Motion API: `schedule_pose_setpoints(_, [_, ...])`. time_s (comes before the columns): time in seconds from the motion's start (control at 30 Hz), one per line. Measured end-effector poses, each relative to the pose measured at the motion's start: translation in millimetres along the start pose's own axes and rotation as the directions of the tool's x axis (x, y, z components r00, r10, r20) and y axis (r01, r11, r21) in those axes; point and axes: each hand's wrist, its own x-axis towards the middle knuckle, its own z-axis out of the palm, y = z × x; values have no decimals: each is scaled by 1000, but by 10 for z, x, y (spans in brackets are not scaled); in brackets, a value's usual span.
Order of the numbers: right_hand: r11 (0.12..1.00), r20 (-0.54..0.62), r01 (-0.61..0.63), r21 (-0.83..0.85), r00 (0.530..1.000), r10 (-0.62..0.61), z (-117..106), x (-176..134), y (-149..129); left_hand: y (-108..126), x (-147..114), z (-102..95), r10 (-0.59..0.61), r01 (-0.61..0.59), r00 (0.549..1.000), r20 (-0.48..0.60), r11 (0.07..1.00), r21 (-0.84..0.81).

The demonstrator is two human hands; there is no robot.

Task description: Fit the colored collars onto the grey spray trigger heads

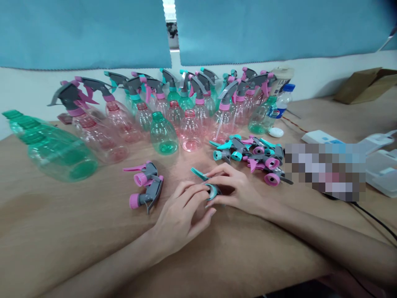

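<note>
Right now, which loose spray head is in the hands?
The turquoise-and-grey spray head, held in the right hand with the left hand against it; the other loose ones lie on the table.

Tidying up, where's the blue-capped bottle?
In the head view, the blue-capped bottle stands right of centre beside a green bottle and behind the white disc.

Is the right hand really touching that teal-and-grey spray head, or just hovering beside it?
Touching. The head view shows the right hand curled around the spray head, with fingers above and thumb below against it.
</note>
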Motion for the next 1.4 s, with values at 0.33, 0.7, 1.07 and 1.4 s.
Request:
schedule_pose_setpoints(0.33, [999, -25, 45, 0, 999, -45, 12, -11, 10, -38, 4, 0, 45, -45, 999, -5, 998, 36])
schedule_pose_setpoints(0.7, [998, -35, -66, 5, 997, 67, -15, 6, -49, -12, -10, -29, -7, 10, 999, -44, 996, 87])
schedule_pose_setpoints(1.07, [1000, -21, -24, -2, 1000, 24, -1, -9, -17, -24, -3, -14, -106, 106, 994, -21, 994, 9])
schedule_pose_setpoints(1.4, [986, -26, 160, -48, 987, -161, 58, -13, 11, -30, 8, -22, -68, 68, 998, 18, 998, 9])
